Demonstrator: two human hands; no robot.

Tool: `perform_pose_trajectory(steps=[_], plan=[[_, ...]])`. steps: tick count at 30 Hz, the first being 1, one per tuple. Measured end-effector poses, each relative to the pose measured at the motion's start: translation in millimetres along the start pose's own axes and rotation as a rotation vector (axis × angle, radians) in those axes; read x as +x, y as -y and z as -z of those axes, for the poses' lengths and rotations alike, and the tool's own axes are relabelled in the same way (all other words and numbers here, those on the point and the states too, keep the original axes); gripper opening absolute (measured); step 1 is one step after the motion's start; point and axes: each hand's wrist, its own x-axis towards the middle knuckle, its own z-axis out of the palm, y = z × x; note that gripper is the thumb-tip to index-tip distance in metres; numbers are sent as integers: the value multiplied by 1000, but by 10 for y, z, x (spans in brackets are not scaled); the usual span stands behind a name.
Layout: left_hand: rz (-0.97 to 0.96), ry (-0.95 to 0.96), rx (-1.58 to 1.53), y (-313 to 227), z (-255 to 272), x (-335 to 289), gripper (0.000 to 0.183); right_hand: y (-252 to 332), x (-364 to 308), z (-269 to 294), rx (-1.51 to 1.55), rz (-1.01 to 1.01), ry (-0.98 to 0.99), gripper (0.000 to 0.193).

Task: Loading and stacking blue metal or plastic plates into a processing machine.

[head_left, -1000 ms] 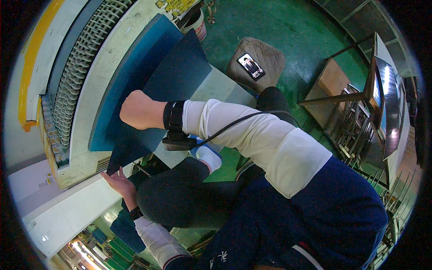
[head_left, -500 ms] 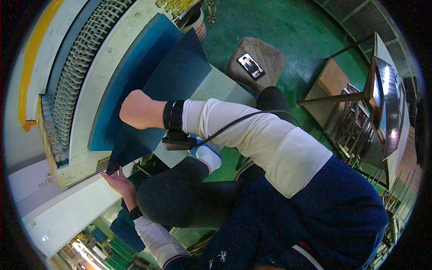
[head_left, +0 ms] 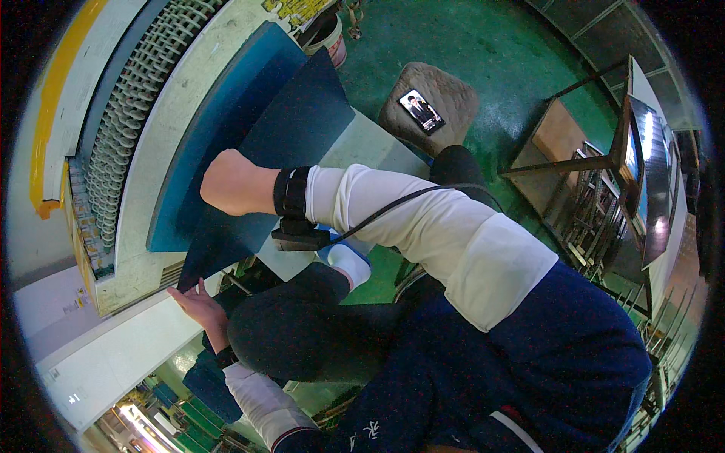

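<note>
A thin dark blue sheet (head_left: 298, 113) slants in front of me, its near corner reaching down to my left hand (head_left: 202, 308). The thumb and fingers of that hand are closed at this corner. My right hand (head_left: 238, 181) lies over the middle of the sheet with its back toward me; its fingers are hidden beneath, so I cannot tell what they do. A black strap and small black box (head_left: 300, 235) sit at my right wrist, with a cable running along the white sleeve. Behind the dark sheet are lighter blue sheets (head_left: 249, 64) on the machine's pale ledge.
A machine bed with a row of grey coils (head_left: 124, 128) runs along the left. A phone (head_left: 421, 112) lies on a brown cushioned stool (head_left: 457, 90) on the green floor. Metal-framed racks (head_left: 581, 162) stand right; a bucket (head_left: 332, 41) is at the far edge.
</note>
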Motion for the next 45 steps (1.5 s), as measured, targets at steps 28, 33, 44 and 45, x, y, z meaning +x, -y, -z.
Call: perform_pose_trajectory(steps=[28, 33, 44, 45], plan=[[-30, 3, 22, -8, -43, -31, 73, -3, -18, 18, -8, 0, -16, 4], [-39, -5, 12, -34, -121, -81, 71, -16, -18, -2, -7, -1, -24, 5], [-36, -9, 4, 10, -33, 0, 69, -4, -10, 8, 9, -7, -10, 5], [-34, -19, 7, 25, 1, 24, 69, 2, -7, 7, 12, -6, -11, 5]])
